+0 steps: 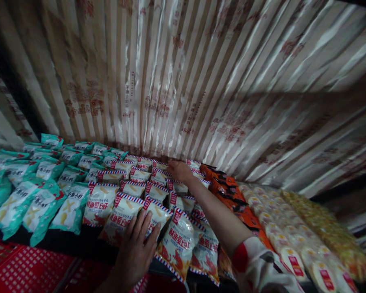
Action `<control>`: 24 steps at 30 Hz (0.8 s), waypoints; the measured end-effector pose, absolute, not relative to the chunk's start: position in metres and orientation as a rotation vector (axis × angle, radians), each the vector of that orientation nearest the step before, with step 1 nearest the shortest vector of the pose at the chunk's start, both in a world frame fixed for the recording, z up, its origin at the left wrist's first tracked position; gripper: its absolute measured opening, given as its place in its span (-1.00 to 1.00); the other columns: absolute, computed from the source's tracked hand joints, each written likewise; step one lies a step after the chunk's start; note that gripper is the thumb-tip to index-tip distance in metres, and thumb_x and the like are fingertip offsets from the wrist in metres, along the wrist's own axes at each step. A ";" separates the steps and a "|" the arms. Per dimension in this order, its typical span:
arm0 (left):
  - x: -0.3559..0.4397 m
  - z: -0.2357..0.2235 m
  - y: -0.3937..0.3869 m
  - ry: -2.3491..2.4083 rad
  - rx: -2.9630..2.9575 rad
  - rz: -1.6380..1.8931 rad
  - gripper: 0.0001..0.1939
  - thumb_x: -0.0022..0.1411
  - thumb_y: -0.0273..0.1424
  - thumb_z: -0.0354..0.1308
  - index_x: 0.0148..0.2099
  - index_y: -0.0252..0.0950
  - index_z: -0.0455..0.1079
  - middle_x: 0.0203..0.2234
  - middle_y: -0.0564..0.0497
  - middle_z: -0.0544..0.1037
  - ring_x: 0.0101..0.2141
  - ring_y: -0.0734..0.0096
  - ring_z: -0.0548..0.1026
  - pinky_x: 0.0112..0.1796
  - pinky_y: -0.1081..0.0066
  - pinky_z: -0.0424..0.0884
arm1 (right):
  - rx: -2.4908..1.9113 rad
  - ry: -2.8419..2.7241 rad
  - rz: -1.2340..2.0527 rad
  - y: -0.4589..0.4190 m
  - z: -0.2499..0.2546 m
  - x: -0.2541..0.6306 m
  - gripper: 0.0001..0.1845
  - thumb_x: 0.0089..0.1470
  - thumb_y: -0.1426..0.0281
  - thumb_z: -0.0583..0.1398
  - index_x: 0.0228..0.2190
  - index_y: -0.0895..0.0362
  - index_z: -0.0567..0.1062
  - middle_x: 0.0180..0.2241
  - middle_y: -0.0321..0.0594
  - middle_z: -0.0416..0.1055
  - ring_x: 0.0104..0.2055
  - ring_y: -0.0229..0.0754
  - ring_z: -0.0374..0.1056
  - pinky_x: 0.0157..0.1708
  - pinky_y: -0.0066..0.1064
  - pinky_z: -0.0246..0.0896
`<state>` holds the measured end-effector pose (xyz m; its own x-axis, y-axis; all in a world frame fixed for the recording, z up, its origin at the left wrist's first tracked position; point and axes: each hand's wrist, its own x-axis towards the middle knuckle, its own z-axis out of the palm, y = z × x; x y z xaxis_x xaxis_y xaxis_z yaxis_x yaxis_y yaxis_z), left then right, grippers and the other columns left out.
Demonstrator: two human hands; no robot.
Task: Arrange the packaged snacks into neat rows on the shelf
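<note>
My left hand (138,242) lies with its fingers spread over the front of the white snack bags with red-and-blue striped edges (152,211), its fingertips resting on the packaging. My right arm stretches across to the back of the same rows. There my right hand (180,171) is bent down over the rear bags near the curtain, and its fingertips are hidden, so I cannot see whether they grip one. Between the hands, more of these bags (156,191) stand in leaning rows. A larger-looking front bag (177,240) tilts over the shelf edge, right of my left hand.
Teal snack bags (42,203) fill the left side. To the right run orange-and-black packs (228,195), round pale packaged items (293,260) and yellowish packs (326,228). A striped, pleated curtain (171,81) hangs behind. Red perforated baskets (33,266) sit below the front edge.
</note>
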<state>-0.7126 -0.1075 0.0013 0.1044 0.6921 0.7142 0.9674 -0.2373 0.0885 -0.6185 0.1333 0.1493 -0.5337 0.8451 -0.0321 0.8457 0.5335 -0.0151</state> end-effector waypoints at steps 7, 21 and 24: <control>-0.714 0.003 -0.108 -1.546 -2.003 -0.943 -0.60 0.24 -0.24 0.09 0.12 -0.14 0.31 0.13 -0.17 0.32 0.20 0.04 0.15 0.14 0.05 0.07 | 1.436 2.797 -0.094 0.120 0.160 -0.565 -0.72 0.15 0.37 0.09 -0.13 -0.02 0.52 -0.22 -0.27 0.53 -0.19 -0.19 0.44 -0.23 -0.47 0.23; -0.709 0.007 -0.122 -1.463 -2.163 -0.909 -0.53 0.25 -0.28 0.08 0.20 -0.16 0.22 0.20 -0.14 0.24 0.22 0.12 0.13 0.18 0.09 0.03 | 1.156 2.936 -0.100 0.011 0.154 -0.521 -0.74 0.21 0.28 0.06 -0.22 0.04 0.52 -0.26 -0.19 0.49 -0.16 -0.15 0.34 -0.21 -0.41 0.16; -0.704 0.007 -0.123 -1.448 -2.167 -0.890 -0.50 0.25 -0.28 0.08 0.22 -0.19 0.19 0.21 -0.17 0.20 0.22 0.11 0.11 0.19 0.10 0.02 | 1.297 2.784 -0.064 -0.002 0.150 -0.511 -0.72 0.19 0.22 0.06 -0.19 0.04 0.50 -0.26 -0.15 0.49 -0.12 -0.10 0.32 -0.21 -0.40 0.17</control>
